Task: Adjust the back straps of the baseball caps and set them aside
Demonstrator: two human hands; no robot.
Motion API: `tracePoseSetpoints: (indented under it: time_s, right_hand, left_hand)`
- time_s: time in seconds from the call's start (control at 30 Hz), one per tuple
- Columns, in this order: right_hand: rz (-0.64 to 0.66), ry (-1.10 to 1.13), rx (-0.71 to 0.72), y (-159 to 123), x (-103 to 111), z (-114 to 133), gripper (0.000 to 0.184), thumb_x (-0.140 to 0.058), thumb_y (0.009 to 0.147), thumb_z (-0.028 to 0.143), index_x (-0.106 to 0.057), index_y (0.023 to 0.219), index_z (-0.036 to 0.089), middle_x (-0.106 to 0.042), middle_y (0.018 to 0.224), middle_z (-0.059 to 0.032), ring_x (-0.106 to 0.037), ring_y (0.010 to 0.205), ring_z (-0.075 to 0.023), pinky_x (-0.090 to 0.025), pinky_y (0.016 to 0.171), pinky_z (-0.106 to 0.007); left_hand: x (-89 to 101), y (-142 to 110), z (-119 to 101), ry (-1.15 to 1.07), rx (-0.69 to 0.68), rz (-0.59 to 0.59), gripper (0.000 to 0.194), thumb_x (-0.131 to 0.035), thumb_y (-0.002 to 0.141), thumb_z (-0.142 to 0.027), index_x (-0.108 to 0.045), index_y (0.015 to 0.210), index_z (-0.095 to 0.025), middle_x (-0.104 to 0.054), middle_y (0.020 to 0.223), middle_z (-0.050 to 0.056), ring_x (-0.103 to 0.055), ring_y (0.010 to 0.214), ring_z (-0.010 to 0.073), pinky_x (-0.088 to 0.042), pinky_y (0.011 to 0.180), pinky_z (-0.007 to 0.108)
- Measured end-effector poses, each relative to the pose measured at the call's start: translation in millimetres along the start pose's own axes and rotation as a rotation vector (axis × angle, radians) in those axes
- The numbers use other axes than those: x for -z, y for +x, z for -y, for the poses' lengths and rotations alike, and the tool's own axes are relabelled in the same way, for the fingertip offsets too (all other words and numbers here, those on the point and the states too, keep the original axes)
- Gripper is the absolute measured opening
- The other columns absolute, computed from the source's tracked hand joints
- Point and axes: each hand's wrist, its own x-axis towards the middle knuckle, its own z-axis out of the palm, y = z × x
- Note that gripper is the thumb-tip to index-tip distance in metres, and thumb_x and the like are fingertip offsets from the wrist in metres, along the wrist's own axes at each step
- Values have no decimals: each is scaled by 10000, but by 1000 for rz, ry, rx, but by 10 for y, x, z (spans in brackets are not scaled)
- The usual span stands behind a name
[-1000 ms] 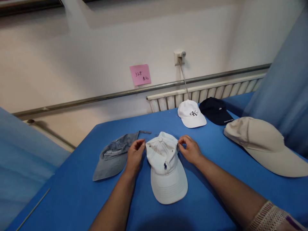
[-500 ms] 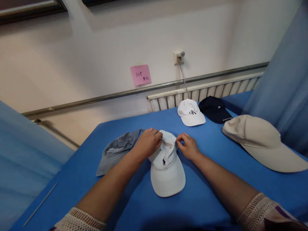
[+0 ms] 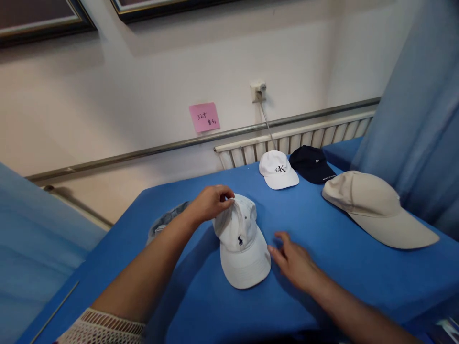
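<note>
A pale baseball cap with a small dark horse-rider logo lies on the blue-covered table, its brim towards me. My left hand pinches the top of its crown on the left side. Beside the right edge of the brim is my right hand, thumb and fingers apart, holding nothing; whether the thumb touches the brim I cannot tell. A grey-blue cap lies partly hidden behind my left forearm.
Further back stand a white cap with black letters and a dark navy cap. A large beige cap is on the right. Along the left edge lies a thin rod. Blue curtains hang at both sides; a radiator lines the wall.
My right hand has let go of the pale cap's crown and moved down beside the brim, fingers spread. My left hand still grips the crown. The view has shifted slightly.
</note>
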Motion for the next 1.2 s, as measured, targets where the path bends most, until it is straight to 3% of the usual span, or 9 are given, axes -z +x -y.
tracePoseSetpoints:
  time_s: [0.07,0.13,0.3,0.47,0.57,0.67,0.87,0.97,1.2]
  right_hand:
    - [137,220,-120,-289,-62,-22,546,-530,845,490,-447,1287,180,-669,744,-40,-636,583,-204,-449,554,-313]
    - [168,474,-220,-447,-152,0,661,-603,796,491,-368,1332,184,-663,781,-37,-662,672,-219,-455,523,-293]
    - [-14,907,-375,-369,-287,103,790,-786,621,444,-386,1247,175,-639,785,-16,-651,758,-199,-510,612,-289]
    - [-174,844,-217,-204,-98,-26,654,-760,639,439,-465,1167,189,-546,593,61,-471,475,-106,-336,391,-192]
    - [-197,807,-171,-256,106,-193,583,-740,670,434,-504,1150,202,-545,593,63,-472,479,-102,-373,408,-199]
    - [-246,787,-198,-368,282,-340,535,-728,682,445,-532,1121,209,-565,637,57,-492,487,-99,-418,423,-212]
    - [-498,768,-216,-464,633,-535,526,-758,654,414,-540,1090,214,-590,745,33,-589,632,-136,-537,525,-245]
    - [-517,743,-230,-450,865,-635,551,-760,656,385,-523,1121,209,-597,749,26,-611,665,-151,-559,553,-261]
    - [-487,702,-287,-410,1178,-777,612,-764,625,330,-515,1160,172,-643,835,-22,-624,685,-168,-562,532,-278]
  left_hand:
    - [13,16,-44,15,-10,8,202,-564,804,-318,-693,899,-194,-677,810,18,-594,712,141,-444,670,249]
    - [18,22,-89,32,-12,28,208,-560,808,-329,-697,890,-195,-681,820,22,-596,719,147,-442,674,253]
    - [71,-6,-138,28,8,85,240,-544,825,-365,-690,915,-197,-691,849,23,-602,737,158,-439,668,256]
    - [172,37,-86,-13,47,43,231,-561,812,-363,-670,922,-192,-683,822,12,-599,727,155,-433,647,249]
    - [138,161,-145,4,-8,59,199,-553,818,-336,-665,896,-190,-679,821,12,-598,727,152,-430,640,243]
    - [22,379,-370,72,-129,94,173,-557,817,-301,-668,892,-192,-684,843,19,-605,747,158,-431,655,249]
    - [-171,1007,-1072,132,-332,122,155,-588,800,-248,-675,911,-183,-696,863,29,-615,791,165,-421,674,246]
    - [-314,1327,-1341,188,-412,129,164,-593,796,-250,-677,917,-179,-696,876,40,-615,807,176,-416,677,253]
    - [-679,1764,-1532,311,-428,134,160,-599,776,-225,-690,901,-187,-697,867,48,-620,819,198,-407,665,267]
